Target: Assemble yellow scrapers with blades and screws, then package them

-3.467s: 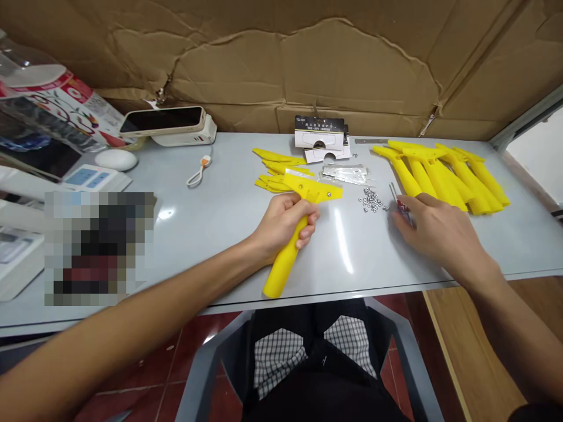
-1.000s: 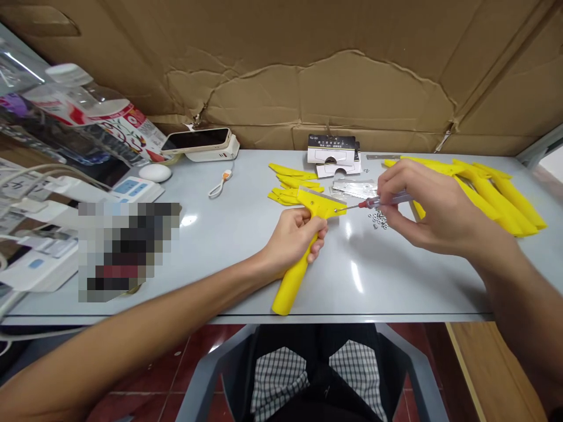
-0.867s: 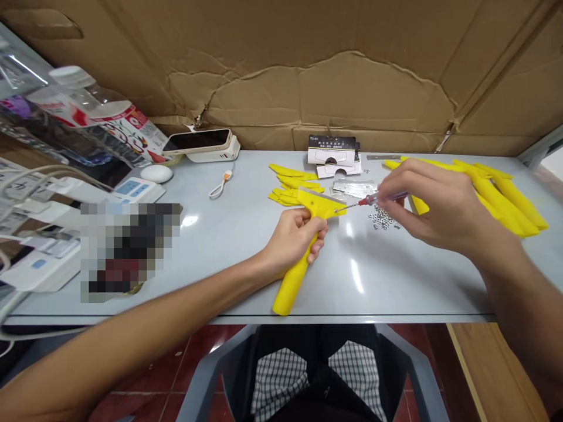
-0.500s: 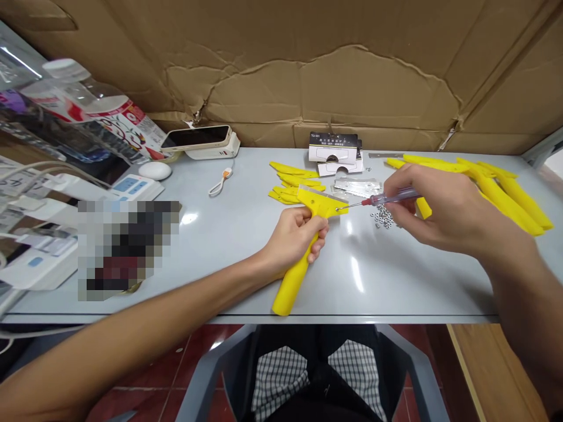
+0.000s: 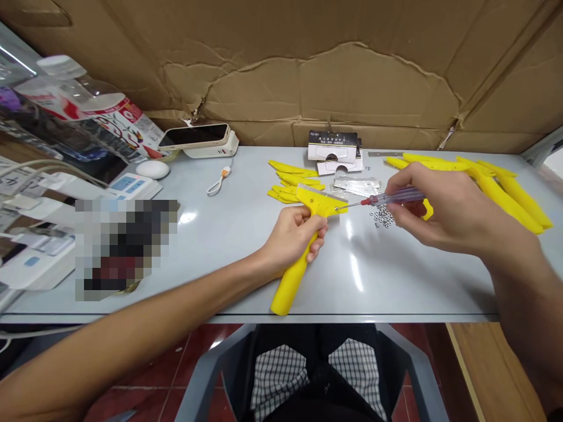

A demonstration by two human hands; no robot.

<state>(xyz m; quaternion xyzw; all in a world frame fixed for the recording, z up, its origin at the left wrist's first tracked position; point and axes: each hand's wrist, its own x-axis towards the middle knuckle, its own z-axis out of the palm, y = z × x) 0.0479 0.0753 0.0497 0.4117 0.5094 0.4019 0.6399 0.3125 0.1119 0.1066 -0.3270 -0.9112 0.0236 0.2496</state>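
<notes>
Yellow plastic, gripped by the left hand (image 5: 295,234): fingers wrapped round the neck of a scraper (image 5: 295,272), thumb laid across the front. Right hand (image 5: 448,205): thumb and fingers pinched on the clear handle of a screwdriver (image 5: 379,199); some fingers hidden behind.

Main relation: driver tip to a screw (image 5: 336,208) at the right end of the scraper's wide head. Tip meets it, or all but; true contact too fine to tell. Screw lies left of the right hand, along the shaft's line. Driver's long axis runs nearly level across the view, dipping a little at the tip. Scraper's axis cuts across that steeply: butt end low and left, by the near edge of the tabletop (image 5: 220,252), head up and right. Left hand is the nearer to the screw; right hand reaches it only through the shaft. My judgement: all hangs on how squarely the tip sits, which this view does not settle.

Outward: heap of small metal hardware (image 5: 384,215) just below the driver's handle. Beyond it, thin shiny strips (image 5: 358,186). Flat yellow pieces (image 5: 292,179) behind the scraper's head. Farther, printed packs (image 5: 333,146) before the cardboard (image 5: 378,88). More yellow pieces with handles (image 5: 510,193) beyond the right hand.
</notes>
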